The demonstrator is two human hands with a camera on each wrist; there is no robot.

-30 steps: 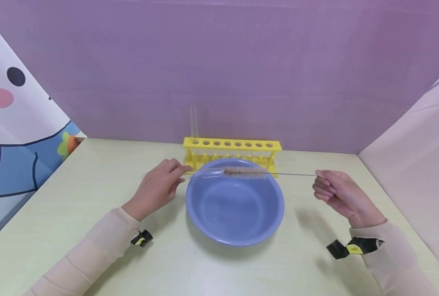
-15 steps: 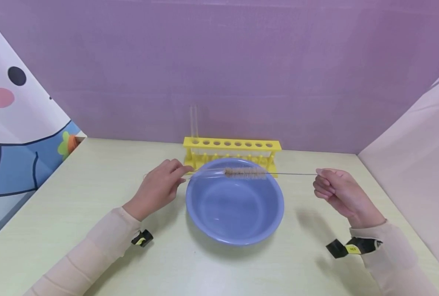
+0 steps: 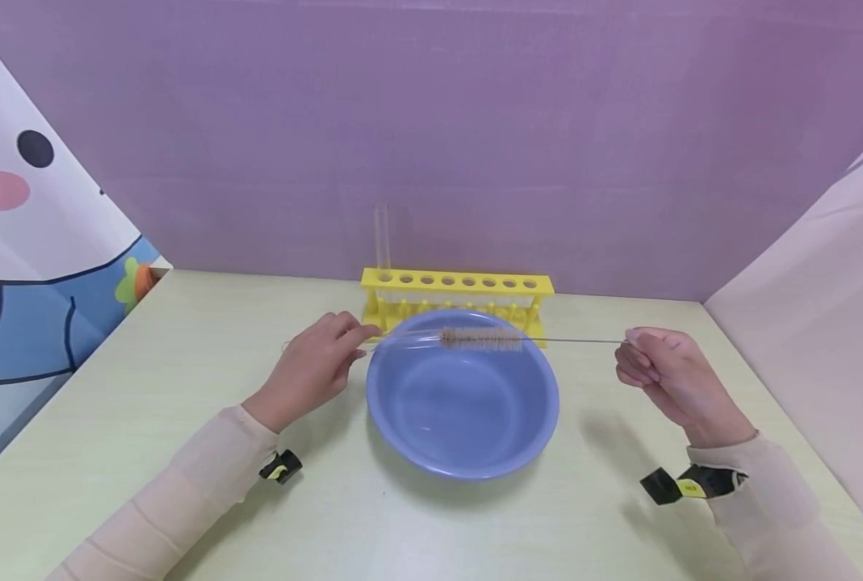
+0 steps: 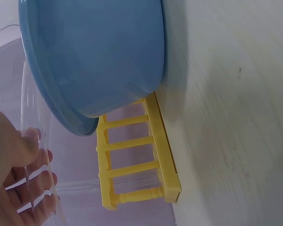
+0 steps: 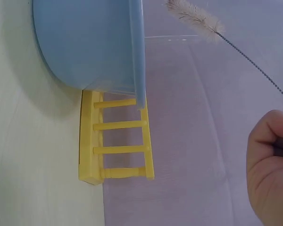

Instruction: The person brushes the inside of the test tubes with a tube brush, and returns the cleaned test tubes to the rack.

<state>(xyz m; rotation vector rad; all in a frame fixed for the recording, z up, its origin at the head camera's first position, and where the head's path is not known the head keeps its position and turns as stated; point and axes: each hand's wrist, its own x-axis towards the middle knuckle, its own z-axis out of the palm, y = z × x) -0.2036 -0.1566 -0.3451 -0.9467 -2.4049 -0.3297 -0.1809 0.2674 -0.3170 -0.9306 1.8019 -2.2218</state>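
My left hand [image 3: 313,363] pinches a clear test tube [image 3: 415,340] between thumb and fingers and holds it level above the far part of a blue basin [image 3: 467,420]. In the left wrist view the fingers lie behind the tube [image 4: 30,101]. A test tube brush [image 3: 483,339] lines up with the tube from the right, its bristle tip at the tube's mouth; how far inside it reaches is unclear. My right hand [image 3: 674,383] grips the end of the brush's twisted wire handle [image 3: 576,340]. The right wrist view shows the curled right hand [image 5: 273,179] and the bristles [image 5: 195,18].
Behind the basin stands a yellow test tube rack [image 3: 456,282], partly hidden by it. Another clear test tube [image 3: 382,238] stands upright in the rack's leftmost hole. A purple backdrop [image 3: 431,137] rises behind the pale table [image 3: 431,532].
My right hand has shifted very slightly upward, still gripping the wire handle. The left hand, tube and basin stay almost where they were.
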